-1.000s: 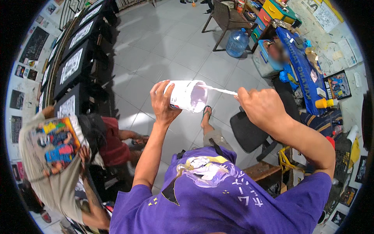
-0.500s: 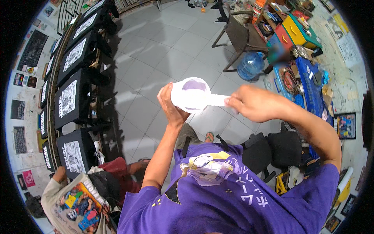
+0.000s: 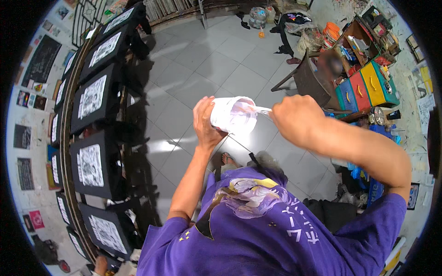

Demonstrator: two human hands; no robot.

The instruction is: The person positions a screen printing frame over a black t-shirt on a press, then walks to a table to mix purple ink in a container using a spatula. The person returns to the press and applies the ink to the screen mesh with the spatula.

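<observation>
My left hand (image 3: 205, 122) is wrapped round a white plastic tub (image 3: 223, 112), held tilted in front of my chest with its mouth facing right. White paste or paint coats the tub's inside. In my closed right hand (image 3: 298, 118) is the handle of a thin whitish stirring tool (image 3: 263, 110). Its far end reaches into the mouth of the tub, and I cannot make out the shape of that end.
Black printed shirts (image 3: 91, 165) are stretched over boards along a rack at left. A brown chair (image 3: 313, 82) and a coloured drawer unit (image 3: 361, 89) stand at right. At the lower left edge another person's hand (image 3: 101, 264) shows. Grey floor tiles (image 3: 179, 92) run ahead.
I have moved forward along the rack, and the co-worker has slid toward the lower left edge. The tool, coated white and outside the tub's mouth before, now reaches deeper inside.
</observation>
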